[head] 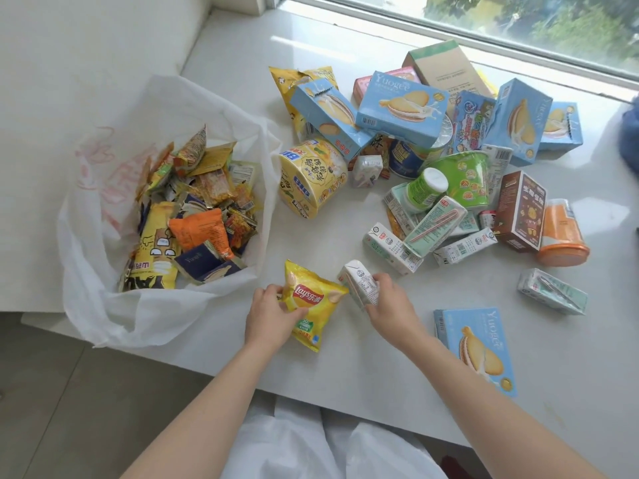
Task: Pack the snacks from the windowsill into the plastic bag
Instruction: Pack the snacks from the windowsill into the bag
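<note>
In the head view, low centre, the left hand (271, 314) pinched a yellow puffy crisp packet (313, 302), likely light and crushable; the right hand (389, 300) held a stiff white drink carton (359, 283), just right of the open white plastic bag (103, 288).

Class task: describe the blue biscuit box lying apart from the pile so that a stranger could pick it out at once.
Start at the white windowsill and find the person's right hand. Just right of that forearm lies the blue biscuit box, flat and face up. Unlike the other blue boxes heaped by the window, it lies alone at the near edge.
</note>
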